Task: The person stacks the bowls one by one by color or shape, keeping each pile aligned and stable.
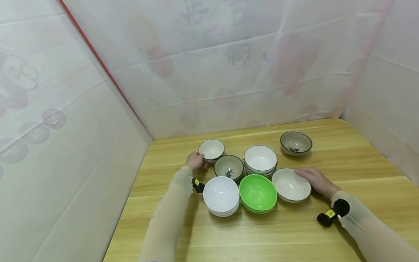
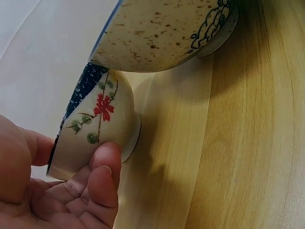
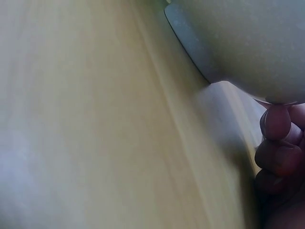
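At the back left of the group, my left hand [image 1: 195, 161] pinches the rim and side of a small white bowl [image 1: 211, 149]. In the left wrist view this bowl [image 2: 95, 124] shows a red flower and green dots outside; thumb at the rim, fingers under the side. A speckled bowl [image 2: 157, 38] overlaps it there. On the right my right hand [image 1: 319, 181] holds a white bowl with a dark, uneven rim [image 1: 291, 186], thumb over the edge. From the right wrist, curled fingers [image 3: 276, 123] show beneath that bowl's side [image 3: 248, 43].
In front stand a white bowl stack [image 1: 221, 194] and a green bowl stack [image 1: 258, 193]. Behind them are a grey patterned bowl [image 1: 226, 166] and stacked white bowls with dark rims [image 1: 260, 158]. Another grey bowl [image 1: 296, 142] sits at the back right. Printed curtains [image 1: 209, 91] border the wooden table [image 1: 242, 240].
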Action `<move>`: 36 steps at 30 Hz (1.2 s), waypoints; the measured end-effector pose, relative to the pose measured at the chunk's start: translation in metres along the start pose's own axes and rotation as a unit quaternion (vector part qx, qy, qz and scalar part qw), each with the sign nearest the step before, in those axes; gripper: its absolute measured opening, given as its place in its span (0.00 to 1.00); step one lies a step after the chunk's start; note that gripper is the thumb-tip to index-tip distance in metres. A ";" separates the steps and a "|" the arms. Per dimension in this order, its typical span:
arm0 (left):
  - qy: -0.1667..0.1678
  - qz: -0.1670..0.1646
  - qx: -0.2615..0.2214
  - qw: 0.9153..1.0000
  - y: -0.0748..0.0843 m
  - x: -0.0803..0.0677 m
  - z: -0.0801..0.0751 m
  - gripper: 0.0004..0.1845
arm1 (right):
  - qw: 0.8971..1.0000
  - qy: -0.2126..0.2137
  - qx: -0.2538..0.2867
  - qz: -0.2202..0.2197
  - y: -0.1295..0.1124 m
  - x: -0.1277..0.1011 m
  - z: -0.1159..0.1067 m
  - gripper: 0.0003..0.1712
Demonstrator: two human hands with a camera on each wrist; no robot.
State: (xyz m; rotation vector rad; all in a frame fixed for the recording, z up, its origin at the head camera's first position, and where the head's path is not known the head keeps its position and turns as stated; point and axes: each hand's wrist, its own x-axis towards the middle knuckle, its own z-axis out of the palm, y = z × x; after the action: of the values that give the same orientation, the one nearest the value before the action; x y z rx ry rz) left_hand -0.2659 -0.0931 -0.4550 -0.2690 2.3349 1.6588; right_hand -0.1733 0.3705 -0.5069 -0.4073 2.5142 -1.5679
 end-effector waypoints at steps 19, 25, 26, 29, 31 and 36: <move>-0.006 0.078 0.030 0.997 0.028 -0.019 -0.025 0.15 | 1.000 0.005 -0.001 0.004 0.000 0.000 0.001 0.26; -0.021 0.102 0.043 0.994 0.049 -0.033 -0.033 0.16 | 1.000 0.010 -0.003 0.002 -0.001 0.000 0.000 0.26; -0.023 0.107 0.047 0.993 0.053 -0.036 -0.034 0.16 | 1.000 0.008 -0.005 -0.001 -0.002 0.000 0.000 0.26; -0.033 0.124 0.062 0.990 0.064 -0.045 -0.034 0.16 | 1.000 0.014 -0.006 0.001 -0.002 0.000 0.001 0.26; -0.039 0.137 0.077 0.987 0.073 -0.052 -0.032 0.15 | 1.000 0.014 -0.012 0.001 -0.001 0.000 0.001 0.27; -0.066 0.169 0.115 0.977 0.092 -0.068 -0.020 0.14 | 1.000 0.016 -0.020 0.003 0.002 0.001 0.000 0.27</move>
State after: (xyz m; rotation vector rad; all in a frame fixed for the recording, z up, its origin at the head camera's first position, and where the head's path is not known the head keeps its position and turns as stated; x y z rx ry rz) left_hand -0.2312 -0.0813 -0.3444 0.2907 2.5445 1.4633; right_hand -0.1745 0.3710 -0.5092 -0.3828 2.5720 -1.5383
